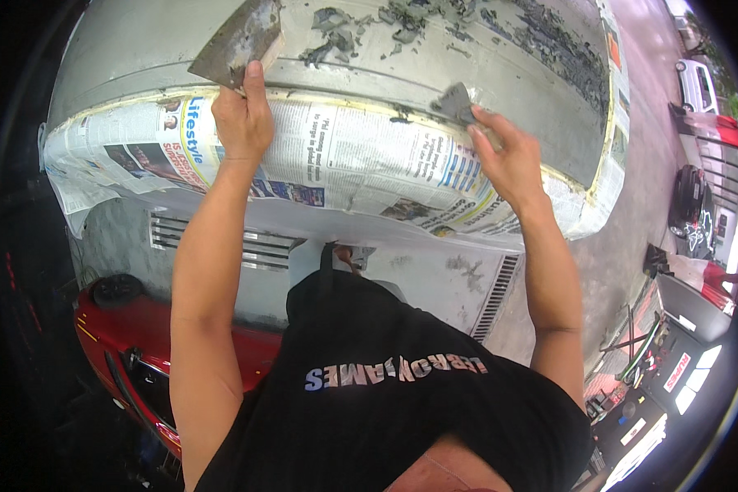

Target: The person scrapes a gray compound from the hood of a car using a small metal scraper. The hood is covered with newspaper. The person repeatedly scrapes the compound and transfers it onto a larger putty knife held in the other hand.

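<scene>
My left hand (242, 129) is closed on a wide, stained metal putty spreader (236, 51), its thumb laid along the blade. In my right hand (510, 160) is a smaller putty knife (457, 102), its grey-smeared blade pointing up and to the left, close to the panel's near edge. Both tools are over a broad grey vehicle panel (361, 78). Dark flakes and crumbs (406, 20) lie scattered across its far part, thickest toward the right. Masking newspaper (344, 152) covers the near edge, bordered by yellowish tape (336, 99).
Below the panel, the pale floor has metal drain grates (496, 295). A red car (127, 328) stands behind on the left. To the right are a white van (697, 86), a black vehicle (690, 201) and a cluttered dark workbench (640, 418).
</scene>
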The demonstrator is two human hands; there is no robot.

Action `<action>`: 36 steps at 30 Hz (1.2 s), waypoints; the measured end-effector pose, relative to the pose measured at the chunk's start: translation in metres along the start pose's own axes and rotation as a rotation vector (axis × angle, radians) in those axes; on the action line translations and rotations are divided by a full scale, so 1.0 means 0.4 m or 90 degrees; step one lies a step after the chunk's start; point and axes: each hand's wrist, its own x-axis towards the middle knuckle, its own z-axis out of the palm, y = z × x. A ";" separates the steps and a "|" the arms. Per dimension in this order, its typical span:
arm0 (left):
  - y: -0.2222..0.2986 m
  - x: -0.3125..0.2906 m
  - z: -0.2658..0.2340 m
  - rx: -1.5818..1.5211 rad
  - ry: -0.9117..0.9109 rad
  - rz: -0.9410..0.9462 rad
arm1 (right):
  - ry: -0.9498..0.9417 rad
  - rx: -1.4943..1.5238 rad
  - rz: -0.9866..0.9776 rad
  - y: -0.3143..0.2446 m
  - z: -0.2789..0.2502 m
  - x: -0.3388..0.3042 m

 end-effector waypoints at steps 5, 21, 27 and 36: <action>-0.006 0.002 0.008 -0.011 0.011 0.035 | 0.026 -0.015 -0.026 0.017 0.006 -0.014; 0.029 0.002 0.010 -0.003 0.027 0.042 | -0.058 0.080 0.114 0.070 -0.044 -0.069; 0.025 -0.001 -0.003 0.030 0.002 0.018 | -0.050 -0.060 0.013 0.005 -0.011 -0.025; 0.026 -0.002 0.004 0.033 0.026 0.026 | -0.027 -0.060 0.000 0.021 0.003 -0.029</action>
